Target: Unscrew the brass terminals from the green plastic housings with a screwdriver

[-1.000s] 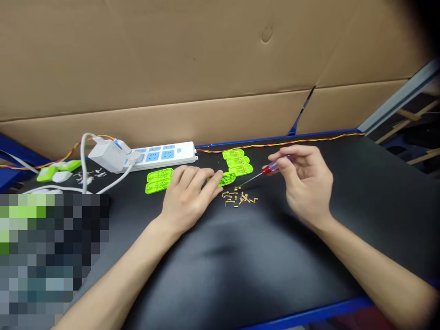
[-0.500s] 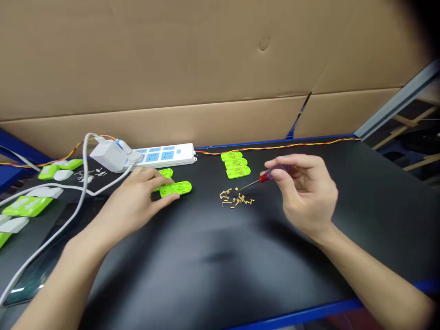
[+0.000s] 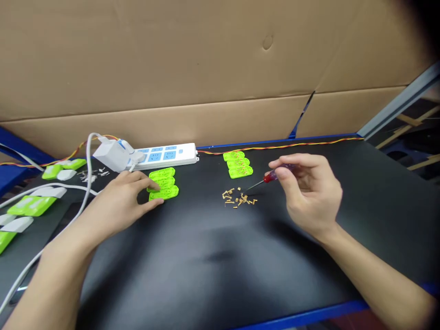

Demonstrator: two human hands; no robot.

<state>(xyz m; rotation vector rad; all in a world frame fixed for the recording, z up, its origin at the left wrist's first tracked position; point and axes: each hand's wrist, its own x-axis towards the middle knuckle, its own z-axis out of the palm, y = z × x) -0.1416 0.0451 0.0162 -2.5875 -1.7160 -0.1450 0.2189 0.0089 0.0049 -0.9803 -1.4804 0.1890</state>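
My left hand (image 3: 125, 195) pinches the left end of a bright green plastic shell (image 3: 168, 193) between thumb and fingers. That shell lies on the black table, lined up against two more green shells (image 3: 163, 173) just behind it. In my right hand (image 3: 309, 195) is a small screwdriver (image 3: 270, 176) with a red and purple see-through handle. Its thin shaft points down to the left, with the tip at a loose pile of small brass-coloured parts (image 3: 243, 199). Behind the pile stands a row of three green shells (image 3: 240, 172) with small brass and red pieces inside.
A white power strip (image 3: 180, 156) with a plugged-in adapter (image 3: 112, 156) lies at the back left, its white cable (image 3: 88, 160) looping forward. Green and white cases (image 3: 32, 205) and small white bits (image 3: 90, 176) lie farther left. Cardboard (image 3: 220, 121) stands behind the table.
My left hand has drawn the front green shell to the left, into line with the other two. The screwdriver tip has shifted slightly right and down over the brass parts.
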